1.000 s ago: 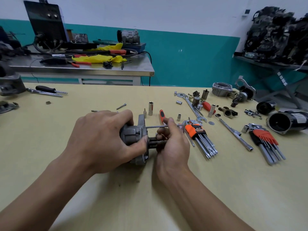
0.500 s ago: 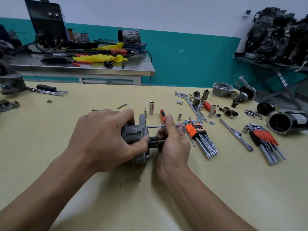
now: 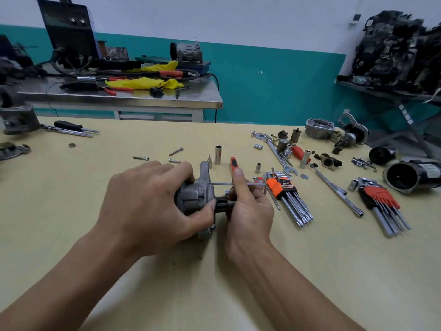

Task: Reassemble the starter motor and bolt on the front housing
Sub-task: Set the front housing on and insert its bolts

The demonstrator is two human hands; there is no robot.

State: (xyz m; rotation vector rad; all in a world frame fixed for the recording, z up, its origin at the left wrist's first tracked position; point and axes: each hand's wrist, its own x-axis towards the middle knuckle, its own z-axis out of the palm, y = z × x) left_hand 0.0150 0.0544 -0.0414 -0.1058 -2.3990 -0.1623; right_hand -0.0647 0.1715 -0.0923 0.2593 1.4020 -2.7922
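My left hand [image 3: 148,206] grips a grey cast starter housing [image 3: 195,194] lying on its side on the yellow table [image 3: 119,295], its flange facing right. A dark pinion shaft [image 3: 220,204] sticks out of the flange towards my right hand [image 3: 250,209]. That hand pinches a thin L-shaped hex key [image 3: 222,184] whose long arm runs level into the top of the flange. The black motor body [image 3: 410,176] lies open-ended at the far right. Another grey housing [image 3: 318,129] sits near the table's back edge.
Two hex key sets with orange and red holders [image 3: 281,185] [image 3: 379,194] lie right of my hands. Sockets, a spanner [image 3: 278,152], an extension bar [image 3: 336,191], loose bolts [image 3: 175,151] and an orange-handled driver [image 3: 233,162] are scattered behind. A steel bench [image 3: 119,96] stands beyond.
My right hand's fingers have shifted on the hex key, the forefinger now straighter on top. The housing and my left hand have stayed put.
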